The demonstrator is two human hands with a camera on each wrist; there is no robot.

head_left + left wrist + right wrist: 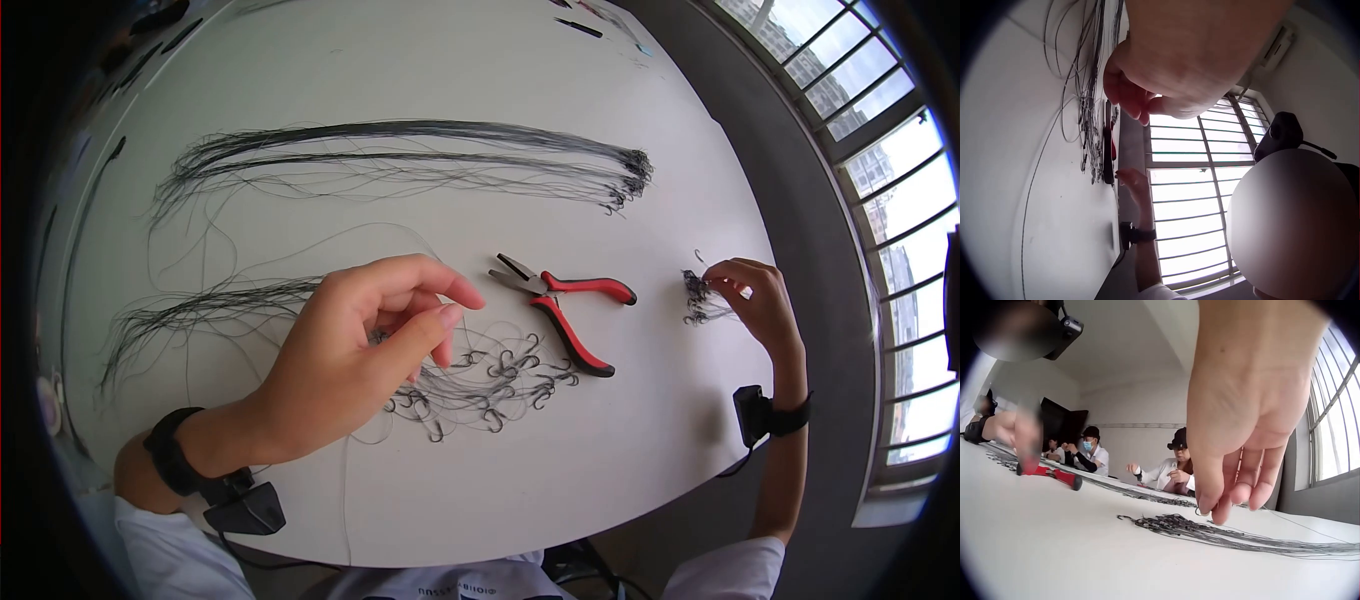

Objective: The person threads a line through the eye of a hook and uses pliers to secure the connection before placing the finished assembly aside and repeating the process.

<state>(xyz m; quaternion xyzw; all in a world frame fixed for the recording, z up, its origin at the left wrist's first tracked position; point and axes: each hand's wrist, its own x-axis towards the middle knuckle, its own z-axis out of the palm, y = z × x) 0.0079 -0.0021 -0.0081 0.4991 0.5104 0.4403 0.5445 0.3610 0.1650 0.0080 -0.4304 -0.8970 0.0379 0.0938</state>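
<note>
My left hand (345, 345) hovers over a loose pile of fish hooks on thin dark lines (500, 385), thumb and forefinger apart, holding nothing visible. To its right lie pliers (575, 330) with red and black handles and spread jaws. At the right table edge, my right hand (765, 305) pinches a single fish hook (1199, 511) at its fingertips. Just below those fingertips in the right wrist view is a small bunch of hooks (1175, 524), their lines trailing off to the right.
A long bundle of lined hooks (430, 130) stretches across the table behind the pliers. Another line bundle (200, 305) runs left beneath my left forearm. A dark pen-like tool (578, 28) lies at the far edge. Two people (1089, 453) work opposite; a barred window (895, 200) is at right.
</note>
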